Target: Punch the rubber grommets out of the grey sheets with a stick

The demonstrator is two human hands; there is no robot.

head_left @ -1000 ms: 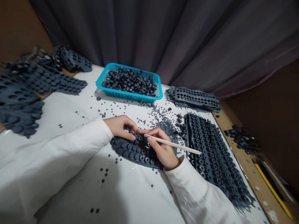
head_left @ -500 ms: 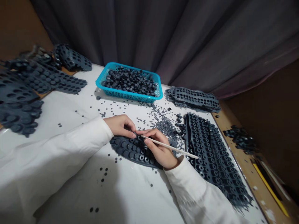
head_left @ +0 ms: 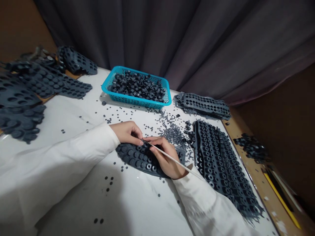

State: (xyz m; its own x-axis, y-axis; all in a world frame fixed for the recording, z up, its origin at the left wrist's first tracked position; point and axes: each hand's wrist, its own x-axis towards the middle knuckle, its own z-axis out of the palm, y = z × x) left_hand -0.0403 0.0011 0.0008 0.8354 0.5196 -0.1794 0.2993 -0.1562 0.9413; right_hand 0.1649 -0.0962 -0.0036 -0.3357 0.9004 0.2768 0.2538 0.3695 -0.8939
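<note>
Clenched on a stick (head_left: pixel 177 162) with the right hand (head_left: pixel 170 166); unable to make out its tip. Curled at the far edge of the sheet (head_left: pixel 140 161) with the left hand (head_left: pixel 126 132); cannot tell if gripping. Lying on the table (head_left: pixel 137 205), partly hidden under both hands.

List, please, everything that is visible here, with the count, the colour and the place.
Basket: one, turquoise, back of table
Small pieces: many, dark, inside basket
Tiny discs: many, grey, scattered on table
Studded sheet: one, dark grey, beneath hands
Other sheets: several, dark grey, left and right
Loose heap: one, black, far right
Yellow strip: one, lower right
Curtain: grey, behind
Table: one, white, centre
Stick: one, whitish, right hand
Hands: two, bare, left and right, centre
</note>
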